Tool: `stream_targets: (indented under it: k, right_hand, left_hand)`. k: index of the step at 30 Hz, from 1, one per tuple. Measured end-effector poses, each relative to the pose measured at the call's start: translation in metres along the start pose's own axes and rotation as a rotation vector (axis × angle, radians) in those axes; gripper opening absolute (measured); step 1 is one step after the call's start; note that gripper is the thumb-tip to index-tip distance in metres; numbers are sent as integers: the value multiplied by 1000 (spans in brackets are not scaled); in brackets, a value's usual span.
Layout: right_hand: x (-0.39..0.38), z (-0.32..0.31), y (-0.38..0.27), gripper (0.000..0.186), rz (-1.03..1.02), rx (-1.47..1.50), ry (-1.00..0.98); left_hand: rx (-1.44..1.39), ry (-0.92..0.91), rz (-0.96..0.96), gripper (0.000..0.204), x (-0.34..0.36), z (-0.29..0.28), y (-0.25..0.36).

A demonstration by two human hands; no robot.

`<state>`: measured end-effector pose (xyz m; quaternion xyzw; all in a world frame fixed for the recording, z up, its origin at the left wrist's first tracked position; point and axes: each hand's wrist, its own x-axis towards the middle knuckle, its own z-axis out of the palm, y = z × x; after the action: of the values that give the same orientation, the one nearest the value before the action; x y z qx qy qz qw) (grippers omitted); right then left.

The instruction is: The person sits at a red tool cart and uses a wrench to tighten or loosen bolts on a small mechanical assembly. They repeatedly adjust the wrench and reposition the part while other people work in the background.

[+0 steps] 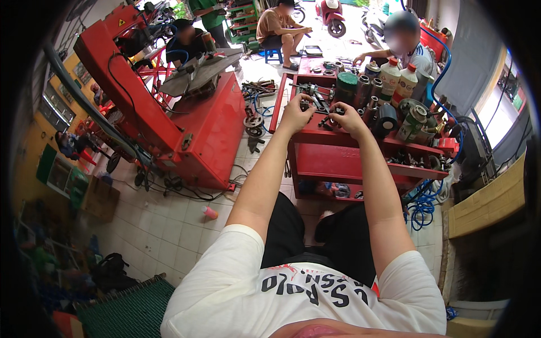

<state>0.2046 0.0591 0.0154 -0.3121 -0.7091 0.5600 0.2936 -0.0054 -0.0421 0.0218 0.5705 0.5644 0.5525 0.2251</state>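
Note:
Both my hands are over the top tray of a red tool cart [315, 137], arms stretched forward. My left hand [296, 115] is closed, its fingers curled round something dark and small that they mostly hide. A little to the right, my right hand [348, 119] is closed on a small dark metal part [338, 111]; its exact kind is too small to tell. Between and beyond the hands lie metal tools [320, 101]. Right of my right hand stand several metal cylinders [362, 90] and a dark can [386, 119] lying toward me.
A green-lidded jar [346, 84], white bottles with red caps [406, 83] and a spray can [412, 123] crowd the cart's right. Left stands a red tyre-changing machine [211, 129]. Blue hose [421, 209] coils on the floor. Another person [420, 58] reaches in from the cart's far side.

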Motion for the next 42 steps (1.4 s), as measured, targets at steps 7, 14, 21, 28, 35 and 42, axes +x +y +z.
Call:
stream_targets:
  k: [7, 14, 21, 28, 35, 42]
  right_hand:
    - [0, 0, -1, 18, -64, 36, -89]
    - [3, -1, 3, 19, -67, 78, -86]
    - [3, 0, 4, 21, -78, 70, -87]
    - [3, 11, -2, 37, -32, -165, 271]
    - [5, 11, 5, 44, 39, -708, 492]
    - [0, 25, -16, 48, 314, -888, 492]
  left_hand:
    - [-170, 17, -46, 29, 2, -4, -2]
    - [-191, 4, -49, 29, 1, -3, 1]
    - [-135, 28, -42, 29, 4, -3, -6]
    - [29, 233, 76, 27, 11, -3, -29]
    - [-49, 102, 35, 36, 7, 0, -13]
    - [-18, 47, 27, 50, 4, -4, -9]
